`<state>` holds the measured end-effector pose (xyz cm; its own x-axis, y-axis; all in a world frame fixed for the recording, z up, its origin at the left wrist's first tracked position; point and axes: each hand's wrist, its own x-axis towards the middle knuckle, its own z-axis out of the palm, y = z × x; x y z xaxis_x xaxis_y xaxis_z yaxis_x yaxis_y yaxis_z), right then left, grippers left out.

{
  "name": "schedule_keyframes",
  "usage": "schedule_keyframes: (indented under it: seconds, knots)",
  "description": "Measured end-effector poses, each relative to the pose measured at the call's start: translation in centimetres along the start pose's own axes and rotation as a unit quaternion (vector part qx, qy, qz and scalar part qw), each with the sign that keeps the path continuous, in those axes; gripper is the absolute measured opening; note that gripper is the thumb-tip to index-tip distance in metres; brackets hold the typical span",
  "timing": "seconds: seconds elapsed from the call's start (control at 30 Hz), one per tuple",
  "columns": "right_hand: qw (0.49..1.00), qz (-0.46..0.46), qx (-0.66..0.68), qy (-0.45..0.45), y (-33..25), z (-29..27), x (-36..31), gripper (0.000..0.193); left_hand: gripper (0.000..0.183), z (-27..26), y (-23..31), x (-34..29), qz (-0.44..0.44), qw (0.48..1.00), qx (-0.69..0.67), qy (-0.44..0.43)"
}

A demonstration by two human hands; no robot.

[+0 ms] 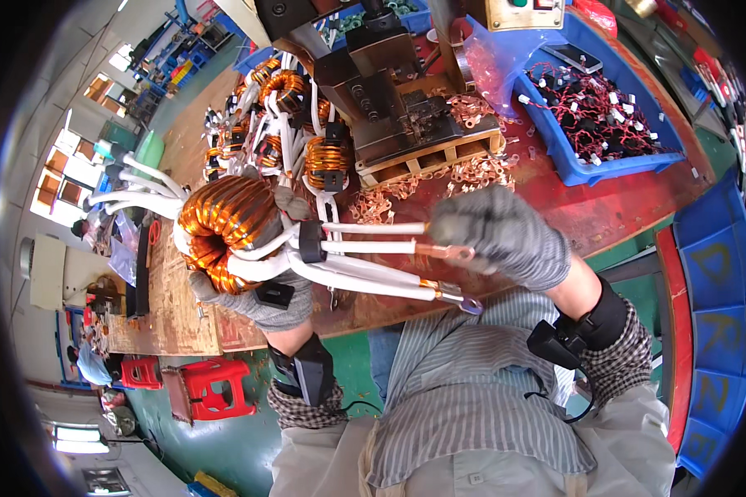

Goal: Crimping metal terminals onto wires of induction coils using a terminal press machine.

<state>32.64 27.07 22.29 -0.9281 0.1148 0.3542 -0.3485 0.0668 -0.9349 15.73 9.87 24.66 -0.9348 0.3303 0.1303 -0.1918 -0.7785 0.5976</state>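
My left hand point(283, 305), in a grey knit glove, is wrapped round a large toroidal coil point(228, 217) of copper-coloured wire, raised over the near edge of the table. White-sleeved leads point(365, 247) run rightward from the coil through a black band point(311, 242); more leads stick out at its far left. At the lead ends, my gloved right hand point(506, 236) is closed on a lead fitted with a copper lug point(449, 252); its fingers partly hide a second lead's tip. Below it, another lead ends in a lug point(470, 306) that hangs free.
A dark metal press point(398, 108) stands on the table, with loose copper lugs point(389, 199) heaped before it. Several finished-looking coils point(283, 89) lie to its left. At right is a blue bin point(584, 171) of red-black wires. A red stool point(220, 388) stands on the floor.
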Motion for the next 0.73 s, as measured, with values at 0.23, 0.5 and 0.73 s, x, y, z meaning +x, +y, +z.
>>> schedule_keyframes:
  seconds: [0.23,0.5,0.73]
  knots:
    - [0.983,0.142,0.104,0.043,-2.5,0.3,-3.0,0.034,0.072,-1.3,3.6,-2.0,-0.029,0.991,0.014,-0.133]
    - [0.969,0.028,-0.244,-0.009,-2.5,1.6,-4.1,0.028,0.057,1.2,11.5,-1.7,0.158,0.784,0.543,-0.256]
    - [0.836,-0.252,-0.486,-0.031,-6.3,8.5,-0.1,0.031,0.073,4.9,10.0,-3.1,0.467,0.231,0.828,-0.207]
